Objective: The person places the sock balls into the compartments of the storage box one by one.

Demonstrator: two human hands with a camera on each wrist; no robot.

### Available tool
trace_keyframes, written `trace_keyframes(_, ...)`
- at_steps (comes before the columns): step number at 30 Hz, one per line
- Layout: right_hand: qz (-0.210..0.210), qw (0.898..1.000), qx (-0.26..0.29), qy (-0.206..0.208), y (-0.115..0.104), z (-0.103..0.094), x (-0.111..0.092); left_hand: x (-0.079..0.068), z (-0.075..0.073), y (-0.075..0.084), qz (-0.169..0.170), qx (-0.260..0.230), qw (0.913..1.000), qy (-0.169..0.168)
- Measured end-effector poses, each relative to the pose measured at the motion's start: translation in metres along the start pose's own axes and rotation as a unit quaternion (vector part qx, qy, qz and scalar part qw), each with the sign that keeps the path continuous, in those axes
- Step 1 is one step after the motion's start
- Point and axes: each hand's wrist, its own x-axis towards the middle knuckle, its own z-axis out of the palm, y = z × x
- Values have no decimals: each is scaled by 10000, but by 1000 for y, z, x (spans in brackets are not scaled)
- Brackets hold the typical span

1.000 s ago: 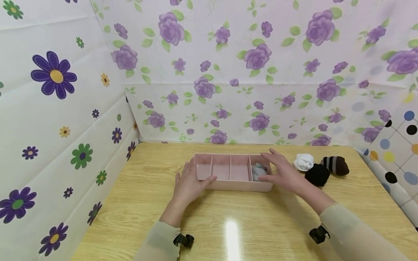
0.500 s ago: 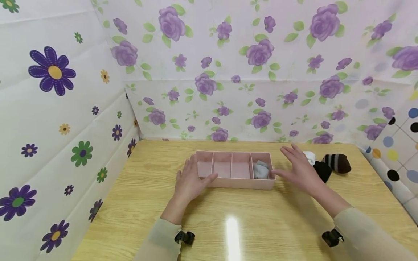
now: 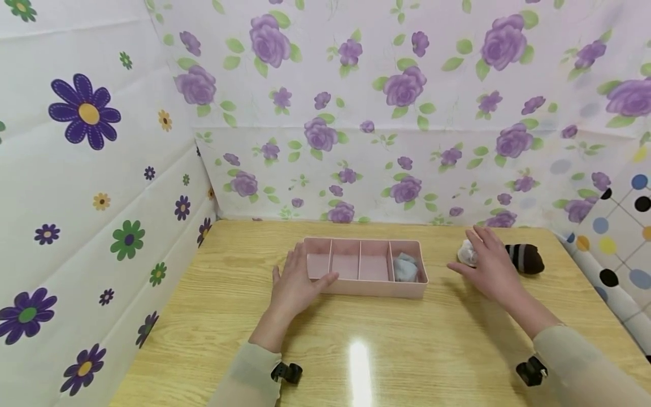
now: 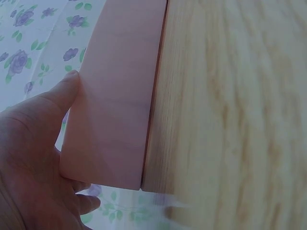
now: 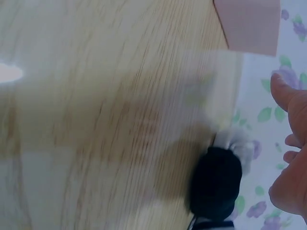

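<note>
Four bundles, one box, spread left hand against it, spread right hand empty

Couldn't pin it as home or lab from my end tbh, I just saw a screened-off spot: purple-rose sheet behind a wood-grain worktop, daisy sheet left, dotty sheet right.

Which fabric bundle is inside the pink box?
The light grey bundle, in the rightmost compartment; the white bundle, black bundle and striped brown bundle lie on the table.
</note>
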Motion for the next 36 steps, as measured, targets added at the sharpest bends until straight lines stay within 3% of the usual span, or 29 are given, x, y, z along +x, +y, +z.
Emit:
trace_keyframes(7, 177, 9997, -171, -88, 23, -2, 3, 0, 0, 0, -16, -35, 10000, 55)
trace_keyframes(12, 360, 9982, -159, -455, 35, -2, 6, 0, 0, -2, -8, 37, 10000, 79)
trace_keyframes(18, 644, 9946, -120, -805, 42, -4, 9, 0, -1, -2, 55, -20, 9999, 87)
trace_keyframes(29, 1139, 9887, -253, -939, 52, 3, 18, -1, 1, -2, 110, -48, 9998, 134)
trace_keyframes(36, 1205, 9873, -310, -989, 55, 6, 27, -1, 0, -2, 65, -68, 9998, 146)
